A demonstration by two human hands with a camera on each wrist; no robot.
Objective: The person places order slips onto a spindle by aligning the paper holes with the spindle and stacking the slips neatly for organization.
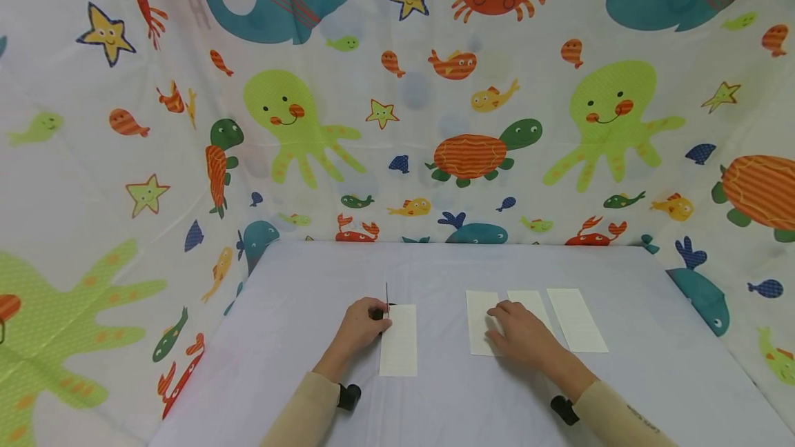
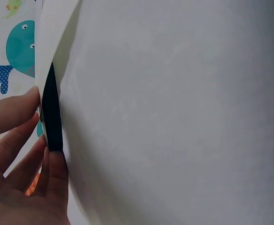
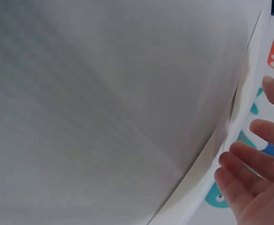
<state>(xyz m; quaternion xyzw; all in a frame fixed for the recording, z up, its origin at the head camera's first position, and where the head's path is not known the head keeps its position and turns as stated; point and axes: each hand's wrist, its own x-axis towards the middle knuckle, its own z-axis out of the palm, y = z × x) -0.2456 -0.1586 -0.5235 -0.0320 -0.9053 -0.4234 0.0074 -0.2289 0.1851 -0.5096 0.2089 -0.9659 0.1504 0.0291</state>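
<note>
My left hand point(image 1: 361, 326) is at the top left corner of a cream paper card point(image 1: 400, 350) with faint lines. Its thumb and fingers are around what look like black-handled scissors point(image 2: 53, 112), whose thin blade points away from me in the head view. In the left wrist view the dark part shows beneath a paper edge. My right hand point(image 1: 518, 330), fingers loosely bent, hovers over the left card point(image 1: 481, 330) of three more on the right. It partly covers the middle card point(image 1: 528, 301). The right card point(image 1: 577, 323) lies just beside it. Nothing is gripped there.
A white cloth covers the table point(image 1: 447, 405). Behind and at both sides hangs a white curtain point(image 1: 410, 123) printed with sea animals. Black wrist cameras sit under the left wrist point(image 1: 349, 397) and the right wrist point(image 1: 564, 409).
</note>
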